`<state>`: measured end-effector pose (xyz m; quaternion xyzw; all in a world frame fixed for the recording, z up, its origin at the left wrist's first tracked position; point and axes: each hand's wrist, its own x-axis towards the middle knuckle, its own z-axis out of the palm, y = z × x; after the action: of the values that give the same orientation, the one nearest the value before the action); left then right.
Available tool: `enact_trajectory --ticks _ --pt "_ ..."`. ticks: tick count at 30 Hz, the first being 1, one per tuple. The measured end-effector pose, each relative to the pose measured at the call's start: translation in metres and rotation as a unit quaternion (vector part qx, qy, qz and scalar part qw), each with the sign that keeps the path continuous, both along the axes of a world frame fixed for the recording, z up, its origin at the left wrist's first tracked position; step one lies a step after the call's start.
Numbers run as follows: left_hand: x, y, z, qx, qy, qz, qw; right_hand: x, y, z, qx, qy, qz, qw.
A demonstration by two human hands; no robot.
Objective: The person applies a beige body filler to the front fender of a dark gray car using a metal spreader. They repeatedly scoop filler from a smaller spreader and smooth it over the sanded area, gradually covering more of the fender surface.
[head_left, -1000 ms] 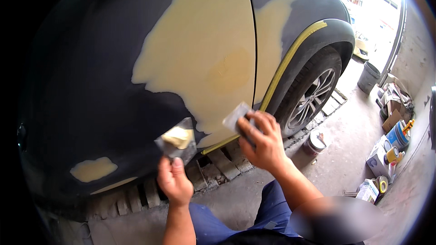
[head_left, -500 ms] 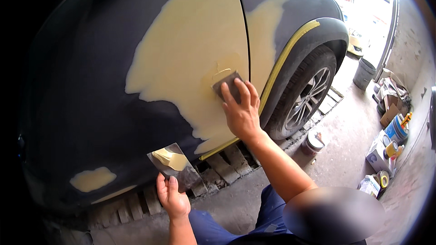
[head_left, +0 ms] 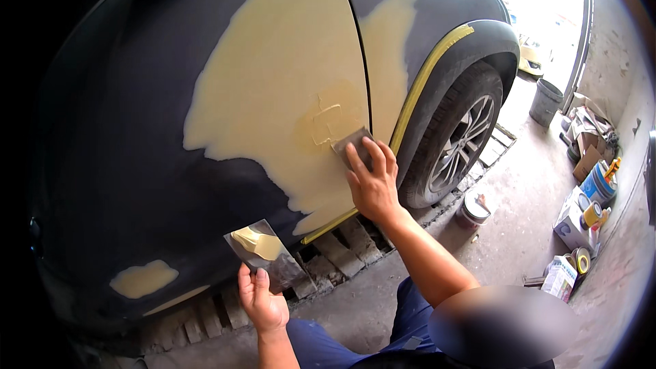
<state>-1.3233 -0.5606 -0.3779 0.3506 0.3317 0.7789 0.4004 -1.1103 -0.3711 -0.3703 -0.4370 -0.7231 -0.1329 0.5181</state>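
Spreader [head_left: 359,141], probably light, springy and best pinched near its back edge, is in the right hand [head_left: 377,184] at the cream patch [head_left: 277,75], the left hand [head_left: 264,302] gripping a plate [head_left: 281,275] of putty [head_left: 258,242].

1. Car door [head_left: 137,191]: dark grey, irregular pale-yellow patch [head_left: 273,61].
2. Tape [head_left: 419,85]: yellow, along the edge of the black wheel arch [head_left: 493,44].
3. Putty [head_left: 257,242]: cream-yellow, near the grey plate's [head_left: 285,273] upper edge.
4. Spreader [head_left: 358,138]: grey.

No text can be read.
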Motion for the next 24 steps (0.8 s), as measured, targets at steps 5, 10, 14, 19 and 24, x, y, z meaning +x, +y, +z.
enact_trajectory --ticks 5,10,14,19,24 --pt "0.014 0.011 0.004 -0.024 -0.066 -0.036 0.997 -0.001 -0.064 -0.005 -0.077 0.105 0.246 0.961" --pt "0.038 0.024 0.016 -0.025 -0.083 -0.072 0.994 0.002 -0.119 -0.003 -0.221 0.151 0.56 0.784" --pt "0.036 0.025 0.022 -0.02 -0.087 -0.076 0.993 0.016 -0.102 -0.022 -0.189 0.059 0.477 0.857" --pt "0.034 0.025 0.031 0.009 -0.145 -0.1 0.984 0.034 -0.101 -0.041 -0.372 0.412 0.535 0.637" --pt "0.039 0.023 0.029 -0.092 -0.181 -0.184 0.962 0.053 -0.117 -0.045 -0.528 0.459 0.597 0.392"
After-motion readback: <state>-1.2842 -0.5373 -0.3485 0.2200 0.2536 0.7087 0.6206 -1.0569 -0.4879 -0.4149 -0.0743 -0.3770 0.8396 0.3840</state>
